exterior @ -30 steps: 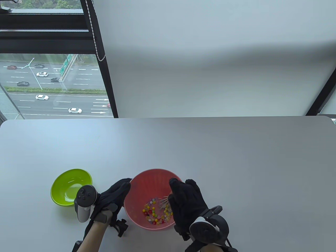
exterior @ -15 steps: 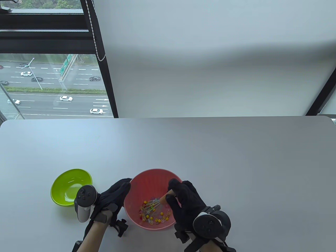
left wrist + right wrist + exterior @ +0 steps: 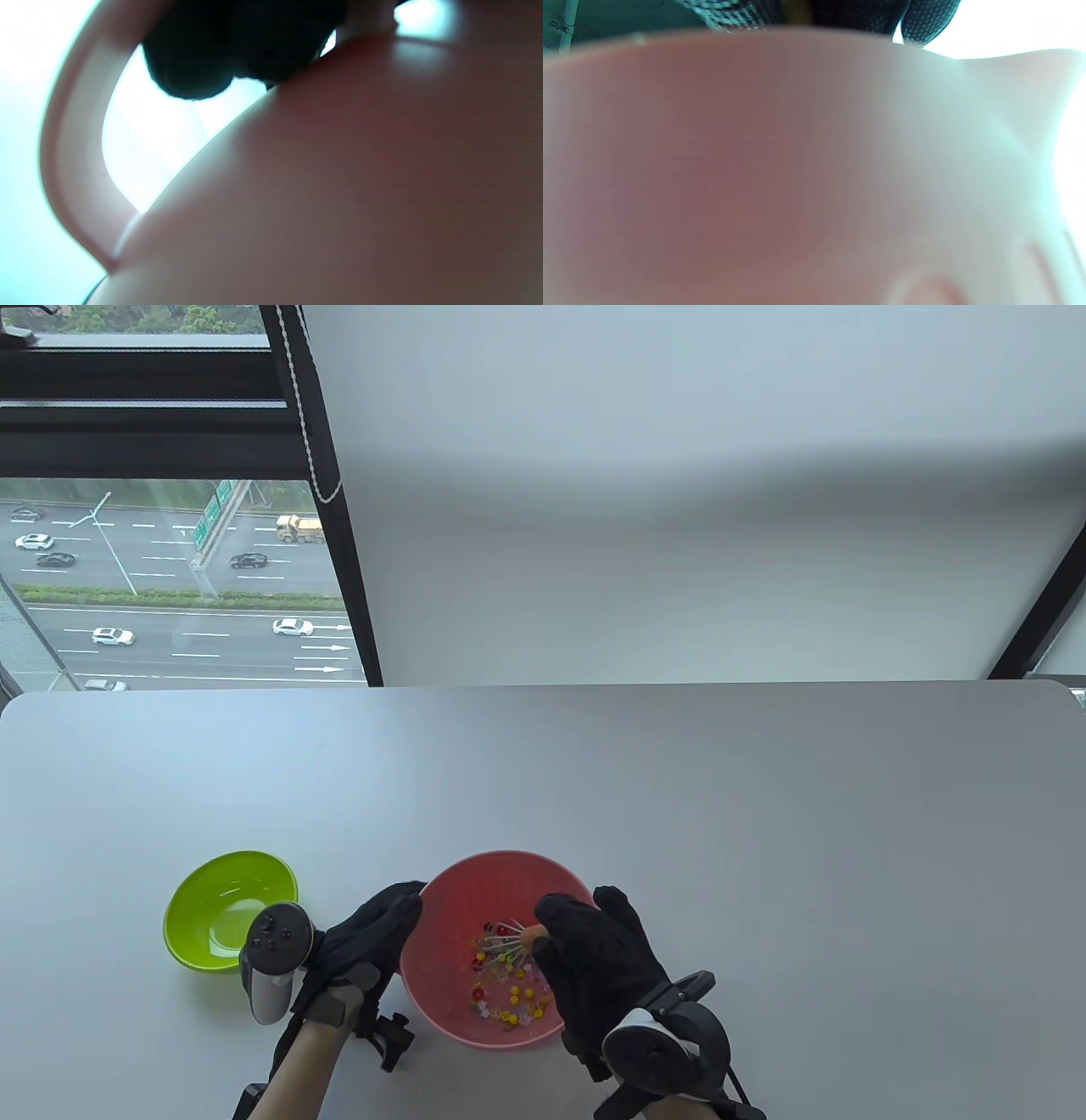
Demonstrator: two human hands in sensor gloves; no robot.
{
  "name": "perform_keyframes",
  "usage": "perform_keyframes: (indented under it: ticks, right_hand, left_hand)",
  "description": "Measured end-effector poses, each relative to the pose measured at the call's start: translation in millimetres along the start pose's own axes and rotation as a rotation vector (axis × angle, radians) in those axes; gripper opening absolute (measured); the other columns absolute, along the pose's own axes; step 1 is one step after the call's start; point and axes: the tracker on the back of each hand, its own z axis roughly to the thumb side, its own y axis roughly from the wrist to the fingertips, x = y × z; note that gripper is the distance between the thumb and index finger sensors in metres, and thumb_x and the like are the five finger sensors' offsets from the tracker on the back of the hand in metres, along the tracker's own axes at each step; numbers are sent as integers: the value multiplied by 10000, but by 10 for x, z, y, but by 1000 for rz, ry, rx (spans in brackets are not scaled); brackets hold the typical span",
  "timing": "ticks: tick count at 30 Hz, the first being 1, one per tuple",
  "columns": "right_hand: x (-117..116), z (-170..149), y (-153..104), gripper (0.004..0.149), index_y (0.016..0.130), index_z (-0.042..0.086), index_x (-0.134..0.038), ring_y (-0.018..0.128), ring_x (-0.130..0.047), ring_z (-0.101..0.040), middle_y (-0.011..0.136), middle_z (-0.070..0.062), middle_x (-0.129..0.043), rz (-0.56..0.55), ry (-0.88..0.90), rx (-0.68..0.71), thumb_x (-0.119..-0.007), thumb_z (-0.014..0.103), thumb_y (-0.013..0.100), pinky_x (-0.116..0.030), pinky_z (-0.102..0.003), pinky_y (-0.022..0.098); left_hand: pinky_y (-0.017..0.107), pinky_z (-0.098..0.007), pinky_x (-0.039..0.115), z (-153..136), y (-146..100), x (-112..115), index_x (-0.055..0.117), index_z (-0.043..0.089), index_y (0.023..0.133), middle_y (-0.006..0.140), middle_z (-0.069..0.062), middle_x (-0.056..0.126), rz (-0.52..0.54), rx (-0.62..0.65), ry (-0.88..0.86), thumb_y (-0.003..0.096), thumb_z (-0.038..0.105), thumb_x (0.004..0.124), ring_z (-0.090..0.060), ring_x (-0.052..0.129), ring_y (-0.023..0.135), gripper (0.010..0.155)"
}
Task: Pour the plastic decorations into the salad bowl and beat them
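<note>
The pink salad bowl [image 3: 501,861] stands near the table's front edge, with several small red, yellow and clear plastic decorations [image 3: 509,997] loose in its bottom. My right hand [image 3: 556,942] grips the wooden handle of a wire whisk [image 3: 502,943], whose head is down among the beads near the bowl's middle. My left hand [image 3: 397,914] holds the bowl's left rim. The bowl's pink wall [image 3: 360,178] fills the left wrist view, with dark fingers [image 3: 203,55] curled at the top. In the right wrist view the blurred bowl wall [image 3: 746,161] hides nearly everything below my gloved fingers [image 3: 857,15].
An empty green bowl [image 3: 222,899] sits just left of my left hand. The grey table [image 3: 679,797] stretches behind and to the right of the pink bowl. A window and a white wall lie beyond the far edge.
The whisk head has swept from the bowl's lower left up toward its middle, scattering the beads. My right hand shifted slightly with it. My left hand and both bowls stayed put.
</note>
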Motion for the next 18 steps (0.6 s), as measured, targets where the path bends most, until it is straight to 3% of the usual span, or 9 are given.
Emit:
perform_keyframes:
  ticks: [10,18]
  right_hand:
    - [37,15,0,536,1099,345,-389,788,-873,-156,1023,100,-668,-21,-81,40,-593,432,611,-519,-500,795]
    - [93,-30,7,524,1105,335,-382,734,-870,-147,990,95,-688,-45,-37,9,-532,443,615,-515,-497,795]
  left_hand:
    - [713,-579,587,0,0,0,799,132,945,423,26,930,0,0,0,568,657,634,-285,938,518,667]
    - [713,-579,588,0,0,0,799,134,945,423,27,930,0,0,0,567,658,634,-285,938,518,667]
